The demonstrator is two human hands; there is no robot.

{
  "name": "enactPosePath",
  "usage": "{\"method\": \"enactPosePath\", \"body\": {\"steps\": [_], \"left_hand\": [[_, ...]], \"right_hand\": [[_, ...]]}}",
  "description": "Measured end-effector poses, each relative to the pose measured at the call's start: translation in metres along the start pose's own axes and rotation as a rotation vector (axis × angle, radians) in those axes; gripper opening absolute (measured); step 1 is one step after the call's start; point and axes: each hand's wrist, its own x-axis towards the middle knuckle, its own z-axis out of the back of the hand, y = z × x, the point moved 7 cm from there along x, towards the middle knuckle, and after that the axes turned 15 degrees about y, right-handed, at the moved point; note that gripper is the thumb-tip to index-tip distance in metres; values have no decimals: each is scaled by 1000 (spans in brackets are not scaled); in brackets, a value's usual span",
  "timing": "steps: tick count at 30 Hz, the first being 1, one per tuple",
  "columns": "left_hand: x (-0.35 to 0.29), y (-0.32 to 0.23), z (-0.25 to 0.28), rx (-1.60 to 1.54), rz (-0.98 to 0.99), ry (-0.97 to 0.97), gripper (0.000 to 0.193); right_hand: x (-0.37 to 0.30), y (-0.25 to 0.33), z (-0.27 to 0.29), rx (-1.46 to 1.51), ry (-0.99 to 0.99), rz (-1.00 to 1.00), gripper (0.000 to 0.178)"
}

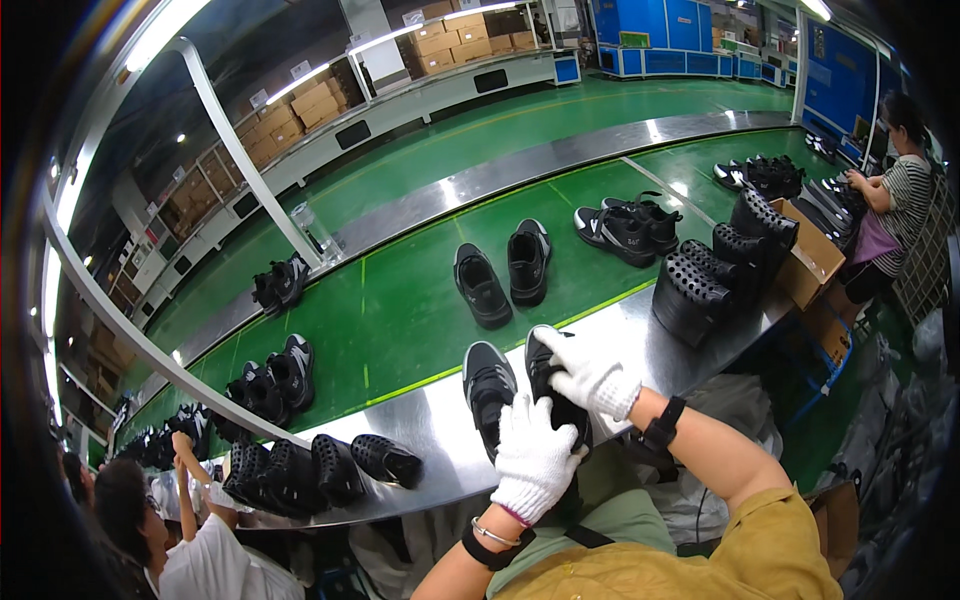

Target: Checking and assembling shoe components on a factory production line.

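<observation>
A pair of black sneakers stands at the near metal edge of the line, toes pointing away from me. My left hand (pixel 535 460), in a white knit glove, is closed on the collar of the right sneaker (pixel 568 408), close beside the left sneaker (pixel 489 385). My right hand (pixel 592 372), also gloved, lies across the front of the right sneaker, its index finger along the toe and the other fingers bent against the side. The palms and part of the shoe opening are hidden under the gloves.
Another sneaker pair (pixel 482 285) stands ahead on the green belt (pixel 400 310). Black perforated shoe forms (pixel 690 300) stand on the metal ledge at right, beside a cardboard box (pixel 808 255); more forms (pixel 335 470) stand at left. Co-workers are at both sides. A white frame post (pixel 240 160) rises at left.
</observation>
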Motion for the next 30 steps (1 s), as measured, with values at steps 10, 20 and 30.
{"method": "enactPosePath", "body": {"steps": [10,20,30], "left_hand": [[16,38,32,-570,23,-223,42],[90,78,-6,-684,187,258,52],[78,79,-5,-764,67,-16,38]], "right_hand": [[17,-17,18,181,-10,-25,69],[5,-53,-1,634,80,-26,77],[-56,-24,33,165,-225,-92,32]]}}
